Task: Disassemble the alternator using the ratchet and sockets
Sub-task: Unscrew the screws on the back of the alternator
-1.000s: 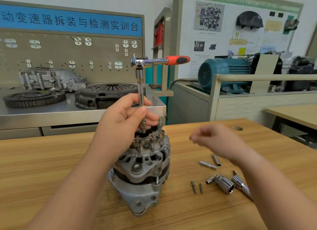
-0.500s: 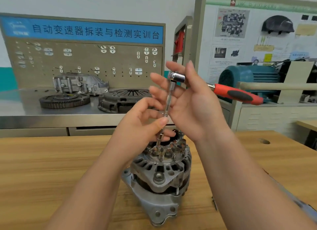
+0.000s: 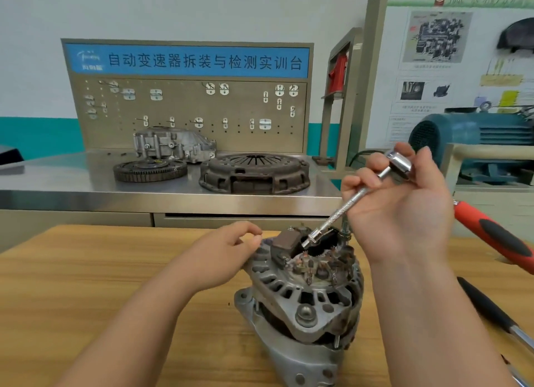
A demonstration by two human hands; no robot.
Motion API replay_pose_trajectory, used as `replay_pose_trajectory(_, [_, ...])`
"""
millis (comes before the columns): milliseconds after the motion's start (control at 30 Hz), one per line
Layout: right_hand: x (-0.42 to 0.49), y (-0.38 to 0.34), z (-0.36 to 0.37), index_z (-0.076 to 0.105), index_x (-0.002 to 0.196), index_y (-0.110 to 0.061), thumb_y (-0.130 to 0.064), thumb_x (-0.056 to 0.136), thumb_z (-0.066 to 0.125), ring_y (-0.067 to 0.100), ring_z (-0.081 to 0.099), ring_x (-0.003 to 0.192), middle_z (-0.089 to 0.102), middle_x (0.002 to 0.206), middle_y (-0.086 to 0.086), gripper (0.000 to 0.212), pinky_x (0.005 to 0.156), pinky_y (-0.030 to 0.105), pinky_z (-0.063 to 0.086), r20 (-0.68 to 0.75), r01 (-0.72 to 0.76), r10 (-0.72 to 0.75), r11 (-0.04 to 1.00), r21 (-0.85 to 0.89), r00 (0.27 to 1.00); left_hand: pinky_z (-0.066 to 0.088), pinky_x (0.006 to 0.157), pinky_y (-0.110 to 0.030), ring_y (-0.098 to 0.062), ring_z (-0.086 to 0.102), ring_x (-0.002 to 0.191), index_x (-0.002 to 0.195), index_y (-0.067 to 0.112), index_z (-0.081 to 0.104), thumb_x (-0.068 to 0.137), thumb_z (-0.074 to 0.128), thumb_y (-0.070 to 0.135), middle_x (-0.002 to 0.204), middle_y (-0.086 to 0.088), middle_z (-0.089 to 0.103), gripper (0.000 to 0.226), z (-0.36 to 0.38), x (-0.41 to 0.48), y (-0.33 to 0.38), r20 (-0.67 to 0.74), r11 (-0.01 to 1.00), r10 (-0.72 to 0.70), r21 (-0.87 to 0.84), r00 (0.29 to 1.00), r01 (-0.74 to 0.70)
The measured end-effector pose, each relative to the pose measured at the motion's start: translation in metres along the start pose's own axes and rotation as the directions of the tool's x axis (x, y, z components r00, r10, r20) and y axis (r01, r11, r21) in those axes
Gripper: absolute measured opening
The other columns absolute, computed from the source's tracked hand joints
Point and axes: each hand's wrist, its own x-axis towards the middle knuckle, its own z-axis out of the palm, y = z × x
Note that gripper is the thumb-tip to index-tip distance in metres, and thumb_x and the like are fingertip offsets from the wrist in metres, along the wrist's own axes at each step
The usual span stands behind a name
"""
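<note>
Right hand [image 3: 404, 210], palm toward the viewer, grips the tilted ratchet [image 3: 400, 161] over the alternator [image 3: 306, 294]. Left hand [image 3: 228, 250] curled beside it; grip unclear.

Light wooden desk [image 3: 86, 300], grain running sideways. The alternator [image 3: 306, 305] sits right on it, finned housing up, mounting ear toward the near edge. A black-handled tool [image 3: 485, 303] lies off to the right. Behind is a steel-topped desk [image 3: 72, 181] with a toothed flywheel [image 3: 150, 170], a rusty clutch cover [image 3: 254, 172] and a grey cast housing [image 3: 173, 145].
</note>
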Motion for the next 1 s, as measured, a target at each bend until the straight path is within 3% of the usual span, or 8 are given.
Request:
replay_pose_trajectory(167, [0.001, -0.008, -0.003, 0.056, 0.082, -0.020, -0.036, 0.099, 0.042, 0.010, 0.037, 0.051, 0.050, 0.065, -0.002, 0.027, 0.058, 0.025, 0.040, 0.014, 0.045, -0.044, 0.998, -0.046, 0.999, 0.056, 0.070, -0.029, -0.005, 0.069, 0.065, 0.102, 0.040, 0.054, 0.103, 0.040, 0.029, 0.089, 0.012, 0.068, 0.018, 0.015, 0.003, -0.013, -0.075, 0.997, -0.017, -0.071, 0.997, 0.012])
replay_pose_trajectory(333, [0.000, -0.011, -0.003, 0.058, 0.079, -0.021, -0.036, 0.097, 0.045, 0.010, 0.039, 0.051, 0.050, 0.065, -0.002, 0.026, 0.057, 0.024, 0.042, 0.044, 0.051, -0.049, 0.998, -0.047, 0.998, 0.057, 0.075, -0.046, -0.020, 0.067, 0.072, 0.100, 0.034, 0.056, 0.102, 0.037, 0.030, 0.080, 0.001, 0.069, 0.019, 0.027, 0.001, -0.015, -0.145, 0.991, -0.023, -0.135, 0.989, 0.003])
replay_pose_trajectory(433, [0.000, -0.011, -0.004, 0.058, 0.079, -0.021, -0.036, 0.098, 0.045, 0.010, 0.039, 0.051, 0.050, 0.066, -0.002, 0.027, 0.058, 0.025, 0.042, 0.039, 0.048, -0.046, 0.998, -0.045, 0.998, 0.056, 0.076, -0.049, -0.021, 0.066, 0.075, 0.097, 0.034, 0.055, 0.102, 0.038, 0.031, 0.079, -0.001, 0.069, 0.018, 0.027, -0.001, -0.016, -0.155, 0.989, -0.023, -0.150, 0.988, -0.001])
replay_pose_trajectory(700, [-0.001, -0.015, -0.004, 0.057, 0.080, -0.022, -0.035, 0.084, 0.053, 0.010, 0.041, 0.052, 0.051, 0.066, -0.003, 0.014, 0.064, 0.026, 0.042, 0.074, 0.071, -0.064, 0.994, -0.084, 0.995, 0.056, 0.073, -0.047, -0.016, 0.066, 0.071, 0.092, 0.034, 0.051, 0.101, 0.039, 0.032, 0.076, 0.002, 0.069, 0.015, 0.024, -0.004, -0.014, -0.172, 1.000, 0.003, -0.016, 0.985, -0.006])
replay_pose_trajectory(800, [-0.001, -0.018, -0.005, 0.057, 0.082, -0.022, -0.035, 0.091, 0.048, 0.010, 0.042, 0.053, 0.051, 0.067, -0.002, 0.019, 0.065, 0.027, 0.041, 0.087, 0.090, -0.082, 0.991, -0.095, 0.993, 0.055, 0.073, -0.046, -0.016, 0.066, 0.072, 0.089, 0.035, 0.047, 0.099, 0.040, 0.036, 0.078, 0.002, 0.069, 0.012, 0.019, -0.007, -0.012, -0.160, 0.994, 0.014, 0.105, 0.987, 0.003])
replay_pose_trajectory(1000, [-0.003, -0.023, -0.003, 0.057, 0.082, -0.021, -0.036, 0.086, 0.051, 0.011, 0.043, 0.054, 0.052, 0.068, -0.002, 0.016, 0.067, 0.028, 0.041, 0.107, 0.122, -0.109, 0.985, -0.123, 0.988, 0.054, 0.075, -0.041, -0.013, 0.063, 0.072, 0.086, 0.031, 0.044, 0.097, 0.042, 0.044, 0.075, 0.003, 0.067, 0.017, 0.001, -0.018, -0.006, -0.041, 0.951, 0.007, 0.310, 0.999, 0.006])
